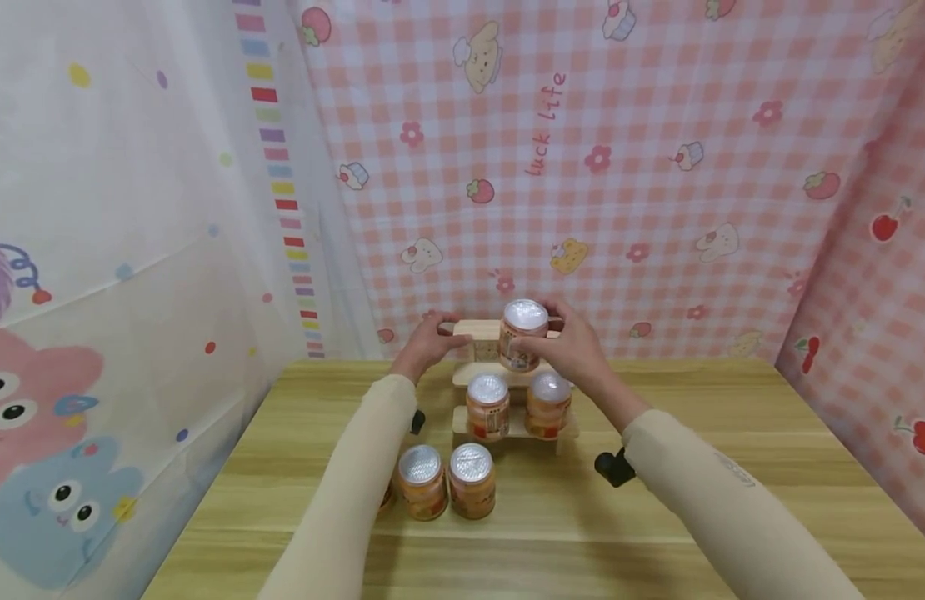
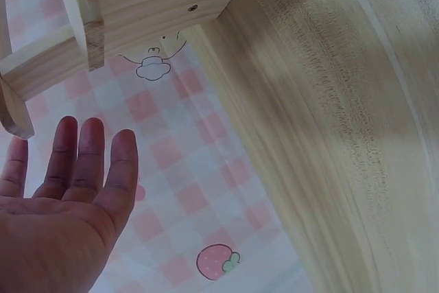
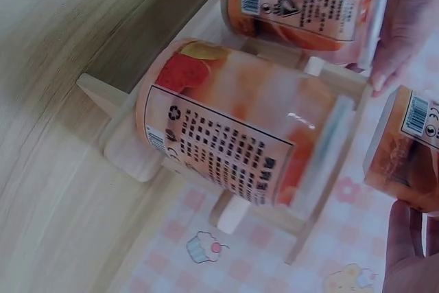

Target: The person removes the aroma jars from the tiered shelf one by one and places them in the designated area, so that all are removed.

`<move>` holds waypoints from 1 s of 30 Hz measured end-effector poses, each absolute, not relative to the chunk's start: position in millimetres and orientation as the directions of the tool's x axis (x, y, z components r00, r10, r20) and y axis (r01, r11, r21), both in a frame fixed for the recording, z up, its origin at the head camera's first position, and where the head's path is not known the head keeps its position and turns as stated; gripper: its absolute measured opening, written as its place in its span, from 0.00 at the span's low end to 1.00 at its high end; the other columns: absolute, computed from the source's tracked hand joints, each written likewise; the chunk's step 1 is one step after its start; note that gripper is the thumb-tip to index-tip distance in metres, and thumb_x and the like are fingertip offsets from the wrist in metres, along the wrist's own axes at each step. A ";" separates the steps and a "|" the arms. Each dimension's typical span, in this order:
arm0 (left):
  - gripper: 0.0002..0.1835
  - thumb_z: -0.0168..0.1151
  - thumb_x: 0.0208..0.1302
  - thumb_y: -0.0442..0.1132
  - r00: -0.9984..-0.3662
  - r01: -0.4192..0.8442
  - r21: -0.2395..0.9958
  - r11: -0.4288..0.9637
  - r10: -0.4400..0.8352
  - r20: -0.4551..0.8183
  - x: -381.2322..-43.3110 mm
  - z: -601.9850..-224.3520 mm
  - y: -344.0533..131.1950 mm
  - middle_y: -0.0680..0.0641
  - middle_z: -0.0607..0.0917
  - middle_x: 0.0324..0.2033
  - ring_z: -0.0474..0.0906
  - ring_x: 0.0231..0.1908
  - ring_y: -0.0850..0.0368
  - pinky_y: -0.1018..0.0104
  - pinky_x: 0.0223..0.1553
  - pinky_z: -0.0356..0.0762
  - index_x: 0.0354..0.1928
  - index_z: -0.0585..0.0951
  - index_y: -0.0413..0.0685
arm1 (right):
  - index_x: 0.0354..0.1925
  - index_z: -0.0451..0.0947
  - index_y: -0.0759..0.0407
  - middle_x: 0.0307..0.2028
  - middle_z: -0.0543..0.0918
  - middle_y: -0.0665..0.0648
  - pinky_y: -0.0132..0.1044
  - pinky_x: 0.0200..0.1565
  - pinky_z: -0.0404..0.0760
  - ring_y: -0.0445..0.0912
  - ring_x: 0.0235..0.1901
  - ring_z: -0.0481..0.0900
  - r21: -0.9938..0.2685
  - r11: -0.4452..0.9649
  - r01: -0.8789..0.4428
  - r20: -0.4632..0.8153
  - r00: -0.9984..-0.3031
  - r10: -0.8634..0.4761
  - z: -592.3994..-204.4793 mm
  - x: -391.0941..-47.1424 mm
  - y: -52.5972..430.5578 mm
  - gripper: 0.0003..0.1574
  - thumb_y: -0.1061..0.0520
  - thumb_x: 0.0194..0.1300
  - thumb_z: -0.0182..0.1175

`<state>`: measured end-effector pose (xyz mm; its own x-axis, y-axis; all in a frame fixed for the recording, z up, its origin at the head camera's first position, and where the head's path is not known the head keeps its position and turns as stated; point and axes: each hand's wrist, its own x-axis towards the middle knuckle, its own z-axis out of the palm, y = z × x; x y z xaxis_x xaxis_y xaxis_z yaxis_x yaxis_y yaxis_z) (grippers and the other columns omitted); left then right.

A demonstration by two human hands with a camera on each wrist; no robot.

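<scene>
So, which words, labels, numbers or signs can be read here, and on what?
"luck life": back cloth.
"CE": left can on the rack, in the right wrist view.
Recycling sign, no word: right can on the rack.
Too small or blurred: the remaining label print and barcode digits on those two and the held can; labels of the cans on the table; mark on the right sleeve.

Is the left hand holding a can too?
No, only the right hand holds a can; the left hand is by the rack.
</scene>
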<state>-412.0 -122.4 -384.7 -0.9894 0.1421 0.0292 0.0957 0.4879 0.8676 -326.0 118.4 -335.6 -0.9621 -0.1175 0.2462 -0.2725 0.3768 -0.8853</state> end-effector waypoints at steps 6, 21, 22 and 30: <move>0.29 0.68 0.66 0.44 -0.990 0.063 0.883 0.465 0.140 -0.004 -413.6 -386.8 -122.3 0.37 0.57 0.74 0.72 0.60 0.43 0.49 0.50 0.76 0.66 0.72 0.43 | 0.60 0.71 0.56 0.54 0.77 0.58 0.49 0.49 0.80 0.53 0.55 0.75 -0.890 0.360 -0.280 0.258 -0.960 -0.107 -331.5 -311.3 126.6 0.38 0.50 0.55 0.76; 0.29 0.67 0.67 0.44 -0.991 0.017 0.889 0.457 0.127 -0.047 -412.0 -381.5 -122.0 0.39 0.69 0.63 0.75 0.55 0.43 0.55 0.42 0.76 0.66 0.70 0.45 | 0.66 0.68 0.61 0.55 0.76 0.62 0.44 0.46 0.83 0.56 0.53 0.78 -0.912 0.311 -0.268 0.214 -0.957 -0.197 -354.3 -267.7 120.3 0.46 0.55 0.52 0.78; 0.29 0.67 0.67 0.44 -0.991 0.014 0.891 0.454 0.125 -0.048 -412.1 -381.2 -121.8 0.39 0.70 0.62 0.75 0.55 0.43 0.53 0.44 0.76 0.66 0.70 0.45 | 0.65 0.68 0.61 0.55 0.76 0.62 0.43 0.45 0.83 0.56 0.53 0.78 -0.914 0.305 -0.269 0.215 -0.956 -0.199 -356.7 -266.0 119.3 0.46 0.55 0.52 0.78; 0.28 0.67 0.67 0.43 -0.992 -0.012 0.897 0.442 0.106 -0.066 -412.6 -381.8 -120.4 0.38 0.72 0.60 0.75 0.55 0.43 0.51 0.46 0.76 0.66 0.70 0.47 | 0.62 0.71 0.63 0.52 0.79 0.63 0.44 0.45 0.83 0.55 0.48 0.81 -0.918 0.293 -0.266 0.211 -0.955 -0.207 -375.4 -252.1 115.7 0.43 0.58 0.51 0.78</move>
<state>-412.6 -120.4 -381.8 -0.9921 0.1064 -0.0657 -0.0120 0.4420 0.8969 -252.1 115.7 -375.4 -0.9554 -0.2067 0.2110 -0.2663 0.2933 -0.9182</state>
